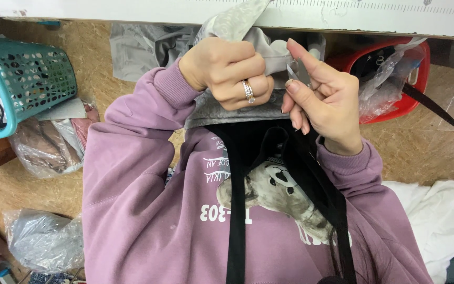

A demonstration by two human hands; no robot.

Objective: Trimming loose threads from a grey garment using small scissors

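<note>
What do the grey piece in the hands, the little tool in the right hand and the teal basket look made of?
Grey piece: soft woven or knit fabric, matte; it folds and bunches in the left hand. Small tool in the right hand: likely metal, pale grey with a slight sheen; mostly hidden by the fingers. Teal basket: moulded plastic, smooth, with a regular grid of holes.

The left hand [227,73] and right hand [319,100] sit side by side, touching, both on a fabric piece [227,113] just below the table edge [342,21]. A mesh basket [27,79] stands well left of the left hand, plastic bags [43,144] below it. A tub [395,79] sits just right of the right hand, with a cloth heap [437,215] lower right.
</note>
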